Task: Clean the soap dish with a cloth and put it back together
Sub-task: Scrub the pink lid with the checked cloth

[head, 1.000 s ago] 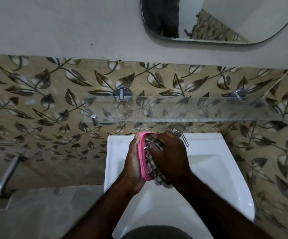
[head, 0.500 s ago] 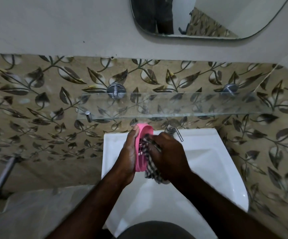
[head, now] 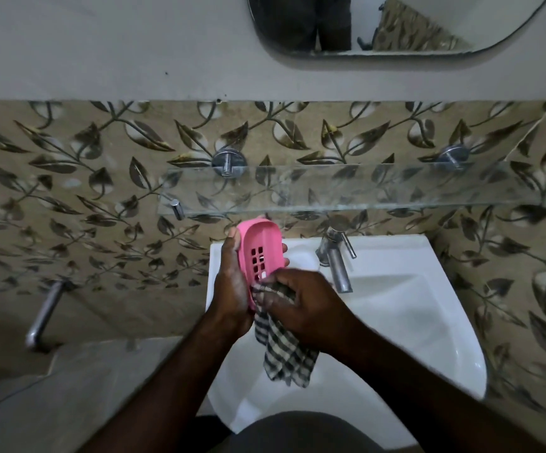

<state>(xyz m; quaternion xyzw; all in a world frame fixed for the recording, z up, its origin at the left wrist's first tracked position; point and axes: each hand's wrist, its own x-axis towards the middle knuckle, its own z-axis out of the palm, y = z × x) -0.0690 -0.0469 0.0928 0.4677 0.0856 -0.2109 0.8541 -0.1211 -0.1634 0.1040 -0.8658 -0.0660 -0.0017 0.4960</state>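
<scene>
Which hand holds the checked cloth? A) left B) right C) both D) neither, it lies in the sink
B: the right hand grips the checked cloth at the lower end of the pink soap dish, while the left hand holds only the dish, above the sink.

Over the one white sink (head: 395, 250) are two hands, the left hand (head: 232, 289) and the right hand (head: 307, 308), one pink soap dish (head: 261, 250) and one checked cloth (head: 284, 354), with one tap (head: 335, 259) at its back rim and one glass shelf (head: 379, 188) and one mirror (head: 428, 21) above it.
</scene>
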